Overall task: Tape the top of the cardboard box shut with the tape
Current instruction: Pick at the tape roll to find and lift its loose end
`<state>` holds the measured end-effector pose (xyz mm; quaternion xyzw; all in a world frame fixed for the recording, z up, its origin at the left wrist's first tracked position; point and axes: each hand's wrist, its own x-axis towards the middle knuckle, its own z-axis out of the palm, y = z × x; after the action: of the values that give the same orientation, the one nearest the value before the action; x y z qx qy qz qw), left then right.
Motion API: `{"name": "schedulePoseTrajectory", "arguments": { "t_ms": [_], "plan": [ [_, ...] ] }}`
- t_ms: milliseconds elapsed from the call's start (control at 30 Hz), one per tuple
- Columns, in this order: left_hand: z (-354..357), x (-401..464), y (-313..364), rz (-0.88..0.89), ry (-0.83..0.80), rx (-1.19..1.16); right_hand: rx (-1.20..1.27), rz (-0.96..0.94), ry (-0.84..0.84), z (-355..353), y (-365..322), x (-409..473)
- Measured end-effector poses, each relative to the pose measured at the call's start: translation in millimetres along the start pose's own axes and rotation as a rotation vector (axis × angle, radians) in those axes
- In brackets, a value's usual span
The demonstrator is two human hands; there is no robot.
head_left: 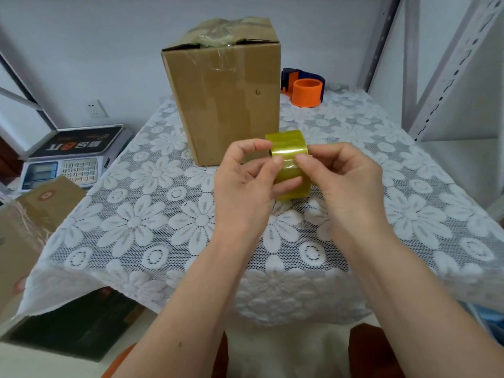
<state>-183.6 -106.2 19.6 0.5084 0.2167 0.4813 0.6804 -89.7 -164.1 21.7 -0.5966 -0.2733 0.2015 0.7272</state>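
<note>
Tape roll [289, 163], yellowish and unlabelled, is held above the lace tablecloth [152, 214], in front of the cardboard box [226, 105]. Left hand [245, 178] fingers wrap the roll; right hand [343, 175] thumb and forefinger pinch its outer surface. No writing is readable on the box; the scale's [68, 156] print is illegible.

Count, table area:
- Hands: 2, left hand [243, 178] and right hand [344, 178].
- Tape roll [291, 162], yellowish: 1.
- Upright cardboard box [226, 96] on the lace tablecloth [152, 227]: 1.
- Tape dispenser [304, 87], orange and blue: 1.
- Weighing scale [68, 159] off to the left: 1.
- Further cartons [30, 214] at far left: at least 2; exact count unclear.
- Wall socket [96, 108]: 1.
</note>
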Motion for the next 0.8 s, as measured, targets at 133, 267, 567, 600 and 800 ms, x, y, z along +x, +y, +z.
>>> {"name": "schedulePoseTrajectory", "arguments": {
  "t_ms": [133, 267, 567, 600, 800],
  "plan": [
    [-4.9, 4.9, 1.3, -0.005, -0.062, 0.000, 0.108, 0.037, -0.073, -7.7, -1.4, 3.4],
    [-9.3, 8.7, 4.0, -0.037, -0.229, -0.005, 0.164, -0.002, -0.067, -12.8, -1.9, 4.3],
    [-11.4, 5.3, 7.9, -0.003, -0.149, 0.120, -0.080, -0.232, -0.234, -12.0, -4.0, -5.4],
    [-11.1, 4.4, 7.7, 0.008, -0.130, 0.136, -0.096, -0.251, -0.220, -11.5, -3.1, -5.5],
    [-5.5, 1.4, 5.2, 0.023, -0.135, 0.143, -0.077, -0.164, -0.139, -11.1, -3.6, -2.7]
  ]
}}
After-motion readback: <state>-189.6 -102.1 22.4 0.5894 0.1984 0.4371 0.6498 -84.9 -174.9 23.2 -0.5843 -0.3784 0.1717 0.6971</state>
